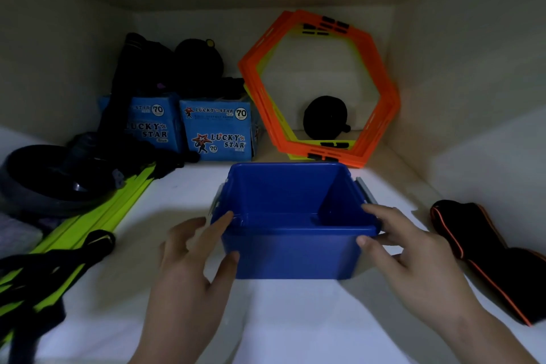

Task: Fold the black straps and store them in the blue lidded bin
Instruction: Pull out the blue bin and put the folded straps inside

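The blue bin (292,254) stands open on the white shelf in the middle, with nothing inside and no lid in view. My left hand (189,263) grips its near left corner, forefinger on the rim and thumb against the front wall. My right hand (413,257) holds the near right corner, thumb on the front rim and fingers around the side. A tangle of black straps (29,272) lies at the lower left, mixed with neon green slats. At the right lies a black strap with orange edging (484,248), apart from my hands.
Orange hexagon rings (257,74) lean on the back wall with a round black pouch (323,118) behind them. Two blue Lucky Star boxes (218,133) sit at the back left under dark gear. A black wheel (38,177) and neon green slats (118,201) fill the left side.
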Tool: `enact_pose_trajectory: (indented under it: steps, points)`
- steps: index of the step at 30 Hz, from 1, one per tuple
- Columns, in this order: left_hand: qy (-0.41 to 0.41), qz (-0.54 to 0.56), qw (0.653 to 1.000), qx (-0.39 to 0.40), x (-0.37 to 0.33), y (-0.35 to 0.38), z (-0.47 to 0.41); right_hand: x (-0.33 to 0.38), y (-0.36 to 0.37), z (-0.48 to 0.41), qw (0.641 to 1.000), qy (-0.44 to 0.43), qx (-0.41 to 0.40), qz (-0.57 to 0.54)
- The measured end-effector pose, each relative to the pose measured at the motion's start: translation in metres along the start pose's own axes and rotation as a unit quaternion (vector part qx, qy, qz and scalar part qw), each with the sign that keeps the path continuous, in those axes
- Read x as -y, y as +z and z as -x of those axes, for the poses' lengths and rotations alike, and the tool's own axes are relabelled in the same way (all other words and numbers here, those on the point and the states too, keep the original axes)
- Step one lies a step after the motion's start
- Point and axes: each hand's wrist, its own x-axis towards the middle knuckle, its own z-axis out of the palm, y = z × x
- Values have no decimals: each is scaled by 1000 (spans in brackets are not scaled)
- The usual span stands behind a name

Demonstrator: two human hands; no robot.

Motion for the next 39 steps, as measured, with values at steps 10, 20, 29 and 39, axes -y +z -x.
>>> enact_pose_trajectory:
  steps: [10, 20, 29, 39]
  points:
    - [89, -44, 995, -5, -51, 4, -24, -3, -29, -1, 999, 24, -48, 3]
    - [223, 96, 965, 100, -173, 90, -38, -42, -102, 13, 975, 47, -133, 170]
    - [234, 99, 937, 239, -242, 207, -14, -106, -131, 31, 945, 112, -137, 276]
    - [64, 117, 921, 365, -237, 272, 0, -129, -117, 33, 934, 176, -62, 304]
